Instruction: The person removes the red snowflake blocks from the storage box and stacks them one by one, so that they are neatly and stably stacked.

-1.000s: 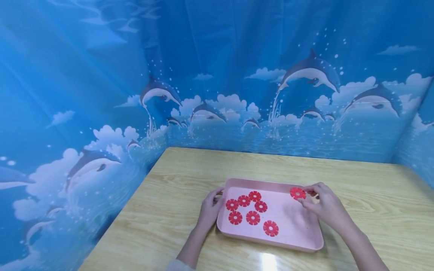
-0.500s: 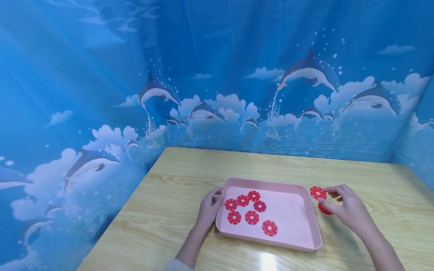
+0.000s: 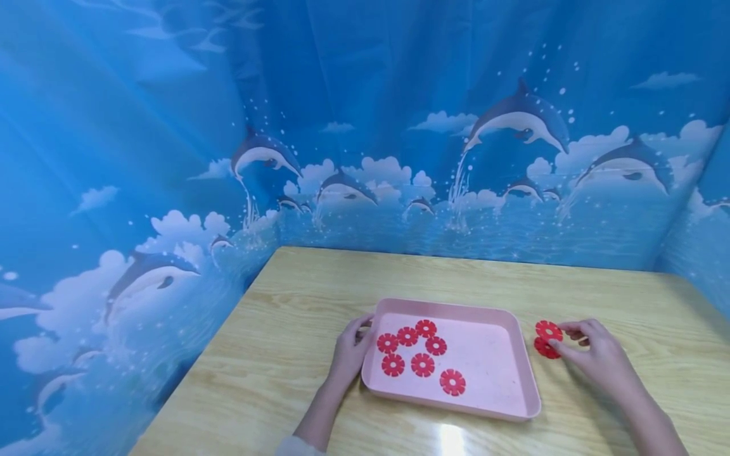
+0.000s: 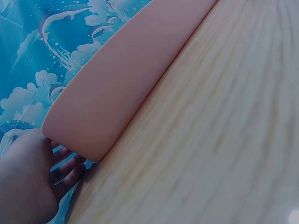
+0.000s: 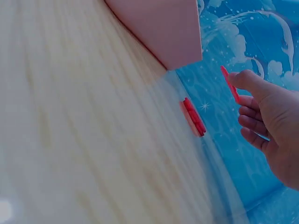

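Note:
A shallow pink tray (image 3: pixel 496 373) lies on the table, with several red notched snowflake discs (image 3: pixel 422 365) toward its left side. My left hand (image 3: pixel 349 354) holds the tray's left edge, fingers curled at the corner of its outer wall (image 4: pixel 98 98). Out past the tray's right side, my right hand (image 3: pixel 601 354) pinches one red snowflake disc (image 5: pixel 230 84) between thumb and fingers, raised above the table. Below that disc sits a small stack of red snowflake discs (image 5: pixel 193 116) on the tabletop, partly covered by the held disc in the head view.
The wood-grain table (image 3: pixel 319 285) reaches back to a blue curtain (image 3: pixel 365 126) printed with dolphins, which also hangs along the left side. A bright light reflection (image 3: pixel 452 440) shows near the front of the table.
My right hand has carried a snowflake disc from inside the tray, over its right wall, to above the stack. My left hand has stayed at the tray's left edge.

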### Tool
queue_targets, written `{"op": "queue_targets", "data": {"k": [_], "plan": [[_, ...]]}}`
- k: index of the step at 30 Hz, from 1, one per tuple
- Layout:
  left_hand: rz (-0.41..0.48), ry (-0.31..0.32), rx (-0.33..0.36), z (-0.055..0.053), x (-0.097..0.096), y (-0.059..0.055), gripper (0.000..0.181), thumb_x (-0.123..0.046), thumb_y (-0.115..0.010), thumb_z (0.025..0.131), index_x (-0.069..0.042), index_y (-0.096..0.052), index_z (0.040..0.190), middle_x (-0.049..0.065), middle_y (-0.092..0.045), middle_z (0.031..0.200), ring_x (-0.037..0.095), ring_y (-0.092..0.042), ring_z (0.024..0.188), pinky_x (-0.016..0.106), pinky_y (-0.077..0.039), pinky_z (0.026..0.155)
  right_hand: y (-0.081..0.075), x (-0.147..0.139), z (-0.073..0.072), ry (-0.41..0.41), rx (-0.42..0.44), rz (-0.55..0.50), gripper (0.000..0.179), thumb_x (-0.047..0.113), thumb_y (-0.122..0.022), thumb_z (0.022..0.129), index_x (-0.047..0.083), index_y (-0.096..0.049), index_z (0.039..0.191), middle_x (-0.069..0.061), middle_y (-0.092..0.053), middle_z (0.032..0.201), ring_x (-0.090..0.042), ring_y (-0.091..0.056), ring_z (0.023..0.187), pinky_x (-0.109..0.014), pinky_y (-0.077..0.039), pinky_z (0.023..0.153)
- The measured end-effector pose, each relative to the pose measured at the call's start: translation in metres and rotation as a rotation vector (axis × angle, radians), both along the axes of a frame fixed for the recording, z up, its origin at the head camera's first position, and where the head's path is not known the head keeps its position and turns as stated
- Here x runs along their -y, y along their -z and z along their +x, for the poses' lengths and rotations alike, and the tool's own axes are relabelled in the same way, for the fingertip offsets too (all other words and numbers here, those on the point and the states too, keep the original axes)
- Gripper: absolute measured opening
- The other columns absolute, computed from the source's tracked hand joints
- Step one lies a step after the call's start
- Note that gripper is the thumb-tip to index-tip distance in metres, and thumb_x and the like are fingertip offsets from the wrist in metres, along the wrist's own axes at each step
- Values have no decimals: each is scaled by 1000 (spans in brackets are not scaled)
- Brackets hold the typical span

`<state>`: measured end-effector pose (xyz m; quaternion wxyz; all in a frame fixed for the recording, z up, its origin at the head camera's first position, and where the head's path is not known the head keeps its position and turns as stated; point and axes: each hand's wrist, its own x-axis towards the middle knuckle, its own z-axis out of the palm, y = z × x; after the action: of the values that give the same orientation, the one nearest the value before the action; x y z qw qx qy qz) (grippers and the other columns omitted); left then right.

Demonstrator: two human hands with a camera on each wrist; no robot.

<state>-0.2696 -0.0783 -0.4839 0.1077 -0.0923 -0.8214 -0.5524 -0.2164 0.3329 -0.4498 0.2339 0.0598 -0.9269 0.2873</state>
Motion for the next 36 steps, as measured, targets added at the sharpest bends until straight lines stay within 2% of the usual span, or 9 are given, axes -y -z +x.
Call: {"op": "queue_targets", "data": {"k": [4,10,14,18,23,28,36], "plan": [[2,9,-8,0,0,-1,31,-14,-57,90,-6,-58,121,12,-59,109,22,-59,88,30,-51,77,9,-5,0,5,17,-5,33,17,-75,76,-4,-62,98,-10,-55,90,-20,-52,77,-15,-42,61],[-1,12,-11,0,0,-1,31,-14,-57,91,-5,-57,121,12,-59,109,22,-59,89,31,-50,78,22,-11,-1,-14,-5,-15,31,10,-76,73,-5,-63,96,-8,-55,87,-2,-48,73,-10,-41,61],[-2,12,-14,0,0,-1,32,-14,-58,90,-5,-57,121,12,-59,109,22,-59,88,30,-51,78,27,-14,-1,-9,-3,-22,31,11,-77,72,-4,-63,95,-7,-55,86,1,-47,72,-10,-40,60],[-4,7,-10,0,0,-1,32,-15,-57,91,-5,-57,121,12,-59,110,23,-59,89,32,-51,79,32,-15,-2,-13,5,-35,31,8,-78,70,-5,-63,95,-8,-56,86,1,-48,72,-9,-41,61],[1,3,19,1,0,-1,33,-16,-57,91,-7,-56,123,10,-58,111,23,-58,92,33,-50,81,37,-15,-3,-5,10,-21,30,9,-78,70,-4,-63,92,-8,-56,86,0,-48,71,-15,-43,59],[7,0,39,1,0,-1,34,-16,-56,91,-8,-55,124,10,-58,113,22,-58,94,33,-49,82,39,-16,-4,-13,6,-29,30,10,-78,70,-4,-64,92,-8,-57,86,0,-49,71,-11,-42,61],[-8,-4,12,1,0,0,33,-16,-57,91,-7,-56,123,11,-58,112,22,-58,91,33,-50,80,40,-14,-4,4,12,12,29,14,-79,71,-2,-65,90,-7,-57,86,-8,-50,72,-21,-44,60]]}}
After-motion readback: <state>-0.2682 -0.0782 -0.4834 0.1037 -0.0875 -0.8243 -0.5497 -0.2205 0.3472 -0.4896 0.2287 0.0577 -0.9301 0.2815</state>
